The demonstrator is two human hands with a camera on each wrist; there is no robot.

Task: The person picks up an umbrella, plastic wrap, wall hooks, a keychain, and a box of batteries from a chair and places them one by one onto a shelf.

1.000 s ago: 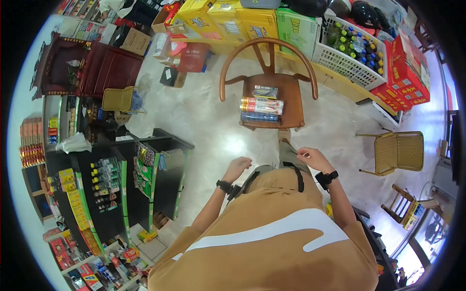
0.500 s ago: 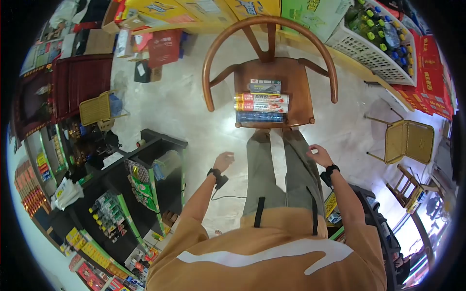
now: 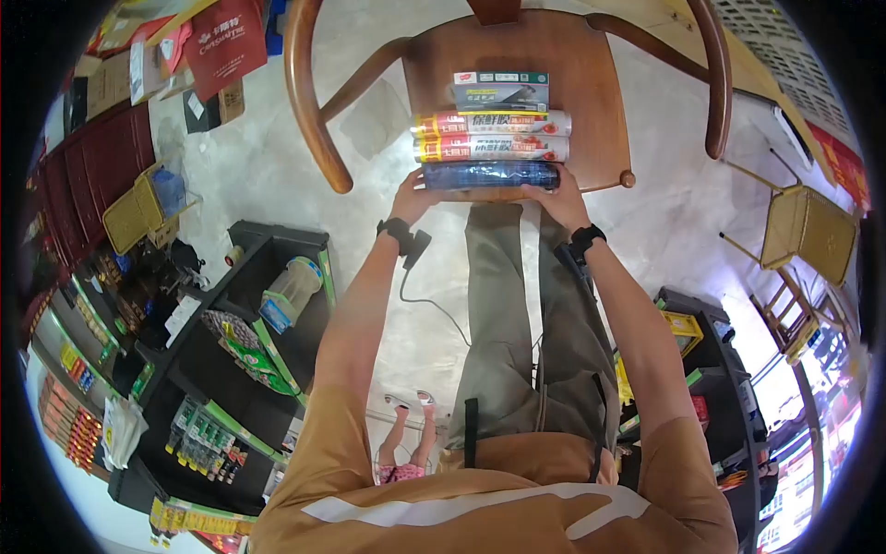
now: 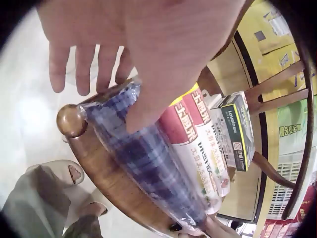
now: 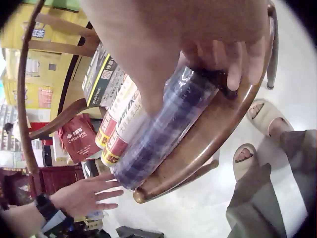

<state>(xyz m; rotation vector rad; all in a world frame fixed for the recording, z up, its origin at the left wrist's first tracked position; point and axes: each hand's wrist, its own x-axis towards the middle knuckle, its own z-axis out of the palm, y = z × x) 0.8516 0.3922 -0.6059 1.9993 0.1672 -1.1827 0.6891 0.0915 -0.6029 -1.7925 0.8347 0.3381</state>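
A wooden chair (image 3: 595, 88) stands in front of me. On its seat lie a dark box (image 3: 500, 90), two red-and-yellow rolls (image 3: 492, 135) and, at the front edge, a dark blue wrapped roll (image 3: 489, 175). My left hand (image 3: 413, 196) is at the blue roll's (image 4: 143, 158) left end. Its fingers (image 4: 86, 64) are straight and the thumb lies over the roll. My right hand (image 3: 556, 196) grips the roll's (image 5: 163, 129) right end, with its fingers (image 5: 233, 64) curled over the end and the thumb along the top. The right wrist view also shows the left hand (image 5: 91, 194), spread by the chair's front corner.
Black shop shelves (image 3: 277, 314) full of goods stand close on the left, and more shelving (image 3: 692, 351) is on the right. A yellow wicker chair (image 3: 812, 231) is at the far right. A red bag (image 3: 221, 37) and boxes lie on the floor behind the chair. My sandalled feet (image 5: 262, 116) are at the chair's front.
I have stepped up to the chair and bent over it. Both hands have gone from in front of my waist out to the ends of the blue roll.
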